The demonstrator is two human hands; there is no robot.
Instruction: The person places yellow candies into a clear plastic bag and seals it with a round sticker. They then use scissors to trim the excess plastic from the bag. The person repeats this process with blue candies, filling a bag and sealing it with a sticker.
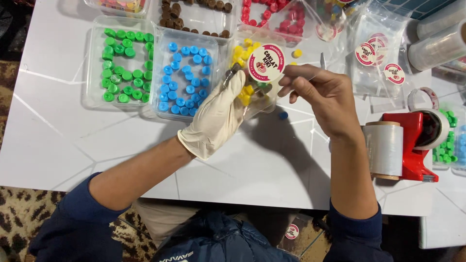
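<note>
- Clear plastic bag (pixel 256 92) w/ a round pink-rimmed sticker was held up over the white counter (pixel 58 140), between both hands, just above the yellow-piece tray.
- Left hand (pixel 218 119), in a white glove, had its grip closed on the bag's left side; a small dark tool or clip showed at the fingertips, couldn't tell which.
- Right hand (pixel 323 94), bare, pinched the bag's top right edge, fingers together on the plastic.
- Bag already held a few pieces: yellow mostly, some green, poss. others; looked partly filled, not sealed yet, judging by the open-looking top.
- Trays of green pieces (pixel 124 65), blue pieces (pixel 187 80), brown & red ones sat behind, all well stocked.
- One blue piece (pixel 283 115) lay loose on the counter just below the bag.
- More stickered empty bags (pixel 376 56) were stacked at right, so plenty seemed left to pack.
- Red tape dispenser (pixel 412 145) stood near the right wrist, untouched.
</note>
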